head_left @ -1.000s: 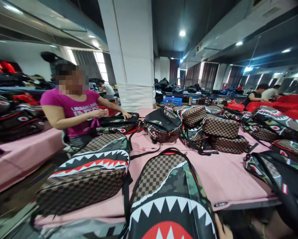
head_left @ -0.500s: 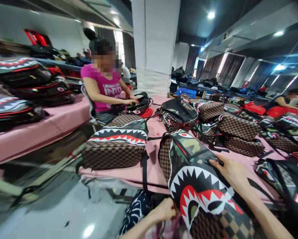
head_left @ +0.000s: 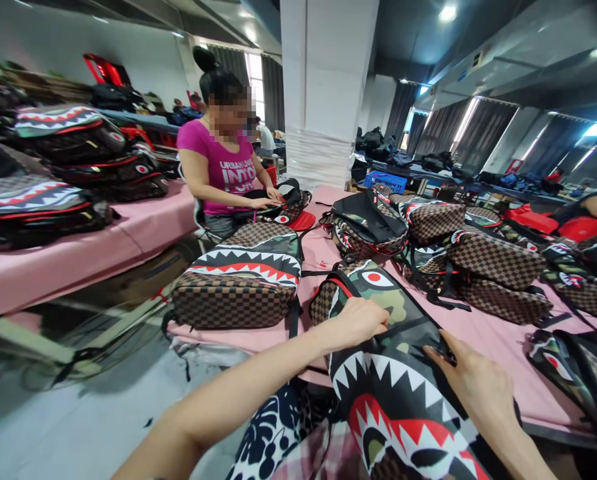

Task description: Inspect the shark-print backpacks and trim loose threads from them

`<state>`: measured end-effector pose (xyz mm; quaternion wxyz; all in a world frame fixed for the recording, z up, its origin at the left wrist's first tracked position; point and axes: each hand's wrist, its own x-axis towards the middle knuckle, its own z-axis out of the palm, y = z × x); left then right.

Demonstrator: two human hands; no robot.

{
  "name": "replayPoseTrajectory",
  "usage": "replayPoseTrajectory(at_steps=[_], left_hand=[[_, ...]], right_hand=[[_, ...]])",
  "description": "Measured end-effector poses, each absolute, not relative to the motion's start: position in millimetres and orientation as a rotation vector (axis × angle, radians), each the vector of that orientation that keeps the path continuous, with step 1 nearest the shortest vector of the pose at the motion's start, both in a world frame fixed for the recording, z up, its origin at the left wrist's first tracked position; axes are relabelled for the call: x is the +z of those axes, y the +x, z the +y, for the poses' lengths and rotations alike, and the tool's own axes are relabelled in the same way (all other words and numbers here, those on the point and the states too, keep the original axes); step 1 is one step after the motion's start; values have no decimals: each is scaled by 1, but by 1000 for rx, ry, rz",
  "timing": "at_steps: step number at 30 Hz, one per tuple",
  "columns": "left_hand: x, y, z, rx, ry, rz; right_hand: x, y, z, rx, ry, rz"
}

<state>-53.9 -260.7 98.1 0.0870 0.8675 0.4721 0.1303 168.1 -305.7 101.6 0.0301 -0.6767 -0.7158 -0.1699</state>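
A shark-print backpack lies across the near table edge and my lap, with camouflage, white teeth and brown checks on it. My left hand is closed over its camouflage upper front; whatever its fingertips pinch is hidden. At the right side, my right hand grips the backpack's edge, thumb on top. A small black item shows by its fingers, too unclear to name. Left of it a second shark backpack lies flat, checked base toward me.
A co-worker in a magenta shirt sits across the pink table, hands on another bag. Stacked checked backpacks stand on the right. More bags pile on the left table. A white pillar rises behind.
My left hand has risen from below the table edge onto the backpack's upper front. My right hand keeps its grip on the side. The view has turned slightly left.
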Motion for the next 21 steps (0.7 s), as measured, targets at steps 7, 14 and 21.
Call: replayPoseTrajectory(at_steps=[7,14,21], left_hand=[[121,-36,-252,-232,2609,939],[95,-22,-257,66,2900,954],[95,-20,-259,77,2951,1078]], right_hand=[[80,186,-308,-592,-1917,-2288],[70,208,-295,-528,-1977,-2179],[75,217,-291,-385,-2083,-2120]])
